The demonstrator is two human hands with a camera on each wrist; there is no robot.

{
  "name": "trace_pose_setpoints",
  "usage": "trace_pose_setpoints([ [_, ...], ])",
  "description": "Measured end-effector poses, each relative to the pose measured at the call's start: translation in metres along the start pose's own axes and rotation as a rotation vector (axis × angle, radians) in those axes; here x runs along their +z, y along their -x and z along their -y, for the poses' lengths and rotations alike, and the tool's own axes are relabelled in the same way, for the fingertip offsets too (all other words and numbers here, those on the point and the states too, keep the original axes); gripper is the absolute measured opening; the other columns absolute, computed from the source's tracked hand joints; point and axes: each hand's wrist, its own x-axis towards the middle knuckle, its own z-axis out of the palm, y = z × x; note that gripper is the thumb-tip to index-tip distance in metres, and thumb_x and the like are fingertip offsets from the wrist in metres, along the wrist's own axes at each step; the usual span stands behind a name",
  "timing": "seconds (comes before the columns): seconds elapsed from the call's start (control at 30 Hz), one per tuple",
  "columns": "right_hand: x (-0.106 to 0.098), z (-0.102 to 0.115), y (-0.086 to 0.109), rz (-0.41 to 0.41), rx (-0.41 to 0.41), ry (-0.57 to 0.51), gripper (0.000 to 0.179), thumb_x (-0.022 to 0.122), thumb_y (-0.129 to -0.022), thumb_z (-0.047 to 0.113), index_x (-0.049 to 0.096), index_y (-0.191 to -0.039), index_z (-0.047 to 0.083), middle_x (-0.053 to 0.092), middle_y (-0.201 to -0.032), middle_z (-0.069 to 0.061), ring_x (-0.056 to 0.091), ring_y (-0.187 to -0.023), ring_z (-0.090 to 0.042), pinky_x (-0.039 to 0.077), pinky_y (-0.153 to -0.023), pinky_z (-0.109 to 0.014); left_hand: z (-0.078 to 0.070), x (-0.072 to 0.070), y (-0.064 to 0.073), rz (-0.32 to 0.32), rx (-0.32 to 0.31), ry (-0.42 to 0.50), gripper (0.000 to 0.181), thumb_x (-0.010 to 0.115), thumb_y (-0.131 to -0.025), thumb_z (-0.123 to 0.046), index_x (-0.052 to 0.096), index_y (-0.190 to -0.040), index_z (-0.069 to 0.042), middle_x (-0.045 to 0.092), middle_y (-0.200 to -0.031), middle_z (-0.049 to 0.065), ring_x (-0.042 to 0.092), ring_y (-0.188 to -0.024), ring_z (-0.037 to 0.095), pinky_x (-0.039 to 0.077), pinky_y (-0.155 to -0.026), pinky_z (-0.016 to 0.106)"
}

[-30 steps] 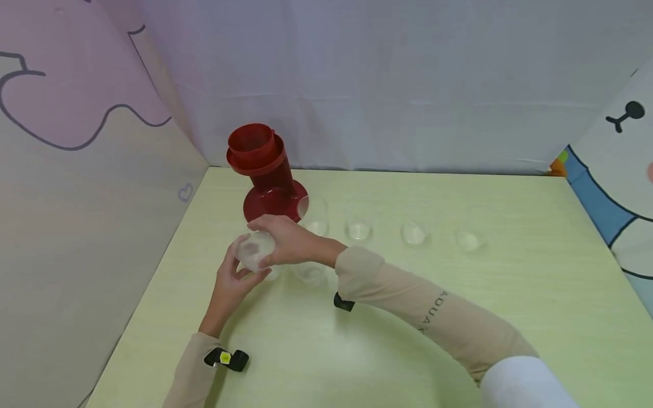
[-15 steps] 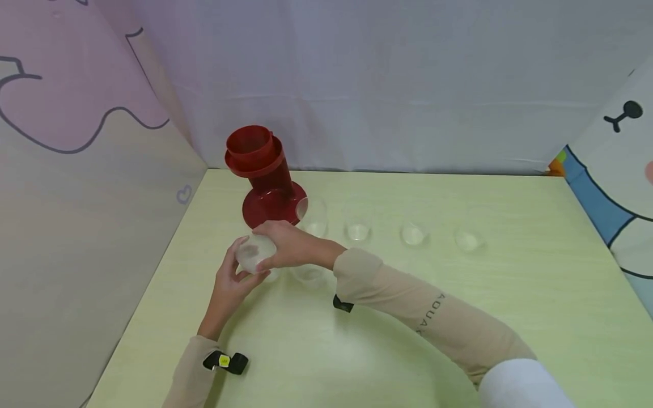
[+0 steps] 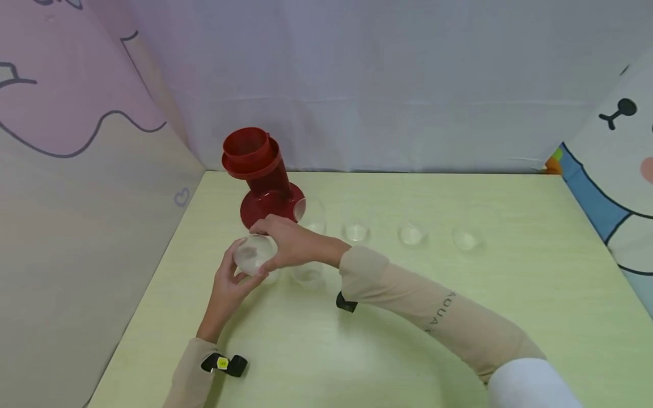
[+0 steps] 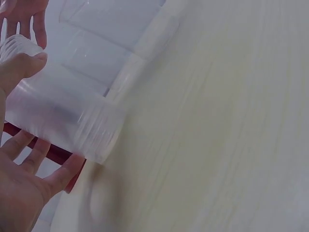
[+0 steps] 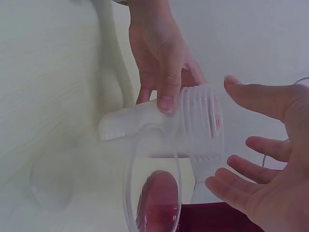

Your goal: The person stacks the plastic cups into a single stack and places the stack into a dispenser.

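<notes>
My left hand (image 3: 232,286) grips a stack of clear plastic cups (image 4: 60,104), thumb on one side and fingers on the other. The stack is raised and tilted, and its nested rims (image 5: 200,123) face my right hand. My right hand (image 5: 270,145) is spread around the rim end, fingers apart and bent a little; a gap shows between its fingertips and the rims in the right wrist view. Single clear cups stand in a row behind the hands, among them one cup (image 3: 355,231) right of the red stand. Another clear cup (image 3: 308,275) stands just below my right wrist.
A red plastic stand (image 3: 262,175) with a round base and a cup-shaped top rises at the back left of the pale table (image 3: 357,357). More clear cups, such as a cup (image 3: 412,233) and a cup (image 3: 466,238), extend the row to the right. A curtain (image 3: 382,85) hangs behind.
The stack tips slightly so that its opening shows more in the head view. Both hands stay in nearly the same place; the camera view shifts a little.
</notes>
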Motion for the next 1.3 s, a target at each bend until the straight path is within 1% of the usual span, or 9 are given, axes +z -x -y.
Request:
trace_pose_setpoints([
  [0.13, -0.008, 0.003, 0.007, -0.017, -0.058, -0.041, 0.067, 0.082, -0.073, 0.029, 0.051, -0.128, 0.009, 0.053, -0.122, -0.003, 0.047, -0.113, -0.017, 0.044, -0.091, -0.024, -0.001, 0.000, 0.000, -0.001, -0.015, -0.006, 0.077, 0.074, -0.081, -0.006, 0.030, -0.145, -0.012, 0.035, -0.143, 0.006, 0.037, -0.126, 0.022, 0.046, -0.093, 0.025],
  [0.27, -0.014, 0.007, 0.016, -0.029, -0.076, -0.069, 0.068, 0.082, -0.074, 0.027, 0.050, -0.131, 0.009, 0.051, -0.126, -0.001, 0.045, -0.115, -0.013, 0.045, -0.095, -0.028, 0.001, 0.000, -0.001, -0.003, -0.009, 0.012, 0.078, 0.074, -0.080, -0.004, 0.030, -0.145, -0.012, 0.037, -0.141, 0.006, 0.039, -0.124, 0.019, 0.047, -0.091, 0.024],
  [0.33, -0.017, 0.008, 0.021, -0.038, -0.075, -0.070, 0.068, 0.081, -0.075, 0.027, 0.049, -0.132, 0.009, 0.050, -0.128, 0.000, 0.044, -0.116, -0.011, 0.045, -0.095, -0.027, 0.005, 0.000, -0.001, -0.001, 0.005, 0.030, 0.079, 0.074, -0.080, -0.002, 0.031, -0.145, -0.012, 0.037, -0.141, 0.006, 0.040, -0.123, 0.019, 0.048, -0.091, 0.023],
  [0.43, -0.021, 0.009, 0.028, -0.057, -0.085, -0.071, 0.069, 0.081, -0.075, 0.026, 0.049, -0.133, 0.009, 0.050, -0.130, 0.000, 0.045, -0.117, -0.011, 0.045, -0.094, -0.026, 0.014, -0.001, -0.003, -0.007, 0.014, 0.038, 0.080, 0.075, -0.079, -0.003, 0.032, -0.145, -0.017, 0.038, -0.140, 0.005, 0.040, -0.123, 0.019, 0.048, -0.091, 0.023],
  [0.6, -0.026, 0.010, 0.042, -0.089, -0.087, -0.079, 0.071, 0.082, -0.074, 0.027, 0.048, -0.134, 0.011, 0.051, -0.129, 0.003, 0.047, -0.115, -0.009, 0.046, -0.090, -0.024, 0.029, -0.001, -0.006, -0.017, 0.018, 0.000, 0.082, 0.077, -0.079, -0.011, 0.032, -0.145, -0.026, 0.038, -0.141, 0.000, 0.039, -0.127, 0.021, 0.046, -0.094, 0.031],
  [0.77, -0.032, 0.007, 0.059, -0.130, -0.070, -0.107, 0.071, 0.082, -0.074, 0.028, 0.048, -0.135, 0.014, 0.051, -0.128, 0.007, 0.047, -0.114, -0.006, 0.046, -0.089, -0.025, 0.032, -0.001, -0.006, -0.027, 0.008, -0.025, 0.081, 0.078, -0.079, -0.016, 0.032, -0.143, -0.030, 0.039, -0.140, -0.003, 0.039, -0.127, 0.023, 0.045, -0.095, 0.037],
  [1.0, -0.040, 0.004, 0.085, -0.177, -0.066, -0.128, 0.068, 0.082, -0.074, 0.028, 0.050, -0.133, 0.018, 0.052, -0.122, 0.010, 0.046, -0.111, -0.006, 0.047, -0.088, -0.026, 0.031, -0.002, -0.005, -0.040, -0.026, -0.026, 0.082, 0.080, -0.077, -0.016, 0.033, -0.142, -0.032, 0.040, -0.138, -0.005, 0.040, -0.127, 0.020, 0.047, -0.093, 0.031],
  [1.17, -0.043, -0.001, 0.104, -0.219, -0.068, -0.155, 0.067, 0.082, -0.074, 0.029, 0.051, -0.132, 0.018, 0.053, -0.123, 0.010, 0.048, -0.112, -0.007, 0.048, -0.090, -0.028, 0.031, -0.002, -0.005, -0.038, -0.026, 0.003, 0.082, 0.080, -0.077, -0.012, 0.034, -0.143, -0.031, 0.040, -0.139, -0.004, 0.040, -0.126, 0.020, 0.047, -0.091, 0.024],
  [1.3, -0.045, -0.005, 0.119, -0.258, -0.061, -0.178, 0.066, 0.083, -0.073, 0.027, 0.052, -0.130, 0.018, 0.054, -0.125, 0.009, 0.050, -0.113, -0.008, 0.047, -0.091, -0.030, 0.030, -0.002, -0.006, -0.034, -0.025, 0.002, 0.083, 0.080, -0.077, -0.012, 0.034, -0.143, -0.030, 0.040, -0.139, -0.004, 0.040, -0.126, 0.020, 0.047, -0.091, 0.023],
])
